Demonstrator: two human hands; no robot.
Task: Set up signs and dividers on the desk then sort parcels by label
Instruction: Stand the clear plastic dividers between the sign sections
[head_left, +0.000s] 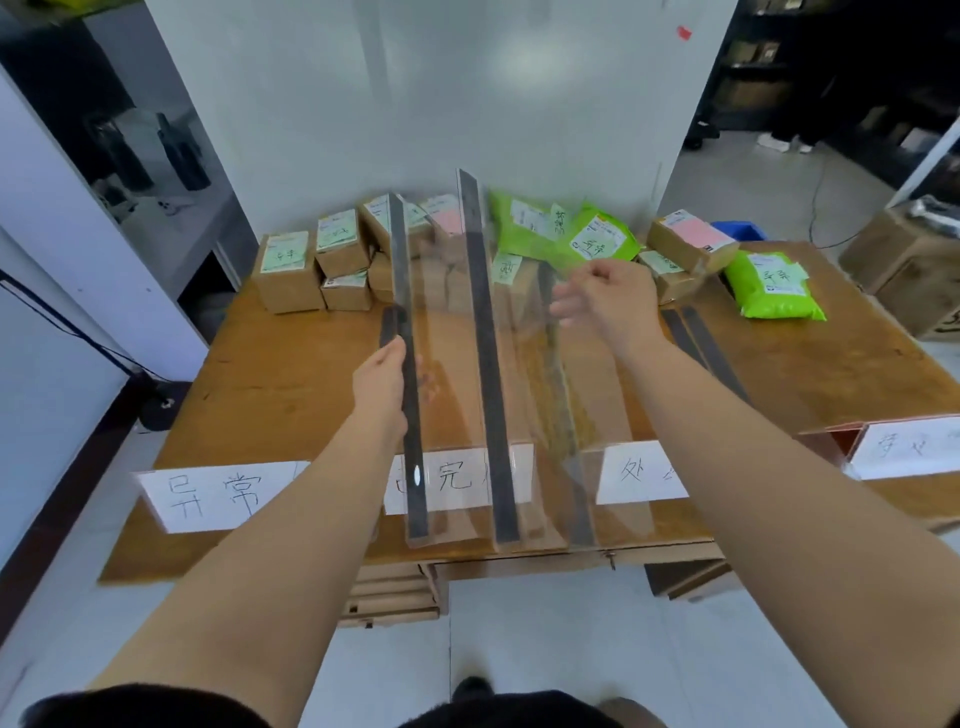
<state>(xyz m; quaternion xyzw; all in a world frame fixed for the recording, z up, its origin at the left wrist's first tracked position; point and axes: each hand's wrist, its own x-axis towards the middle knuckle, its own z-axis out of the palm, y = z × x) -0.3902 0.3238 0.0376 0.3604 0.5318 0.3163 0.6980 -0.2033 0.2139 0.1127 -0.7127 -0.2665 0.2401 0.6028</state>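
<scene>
signs (218, 493) up on counter (291, 374) edge | L hand (382, 376) grips clear divider (410, 364), R hand (605, 291) blurred, looks loosely curled, can't tell if holding | dividers part-placed | parcels (288, 270) unsorted at back

a white partition (441, 93) backs the wooden desk (291, 374) on pale floor tiles (545, 639), dark shelving (769, 67) far right.
</scene>
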